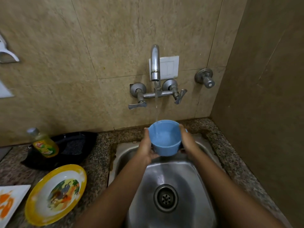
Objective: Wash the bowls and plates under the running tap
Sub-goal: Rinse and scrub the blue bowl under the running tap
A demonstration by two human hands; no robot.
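Off to the side of the left hand (pixel 146 149) there's a granite counter (pixel 98 145) with a yellow-rimmed plate (pixel 56 194) that has a cartoon picture in the middle, and further out from it a white plate (pixel 9 203) with orange smears, cut off by the frame edge. Beyond those, farther from the hand, a yellow dish soap bottle (pixel 43 143) lies tilted against a black tray (pixel 74 145). Below both hands is the steel sink (pixel 189 178) with its round drain (pixel 165 198) closer to the person than the hands are. Straight above the hands is the wall tap (pixel 155 63), and its stream (pixel 156 106) drops down between the two lever handles, nothing blocking it. The blue bowl (pixel 165 138) sits right between the hands, held up over the back part of the sink, mouth tipped toward the camera, and the water lands inside near the far rim. It's plain light blue plastic, deep, and wet inside. Left hand cups its side and underside with fingers wrapped round, right hand (pixel 186 140) grips the opposite side, fingers curled over the rim.
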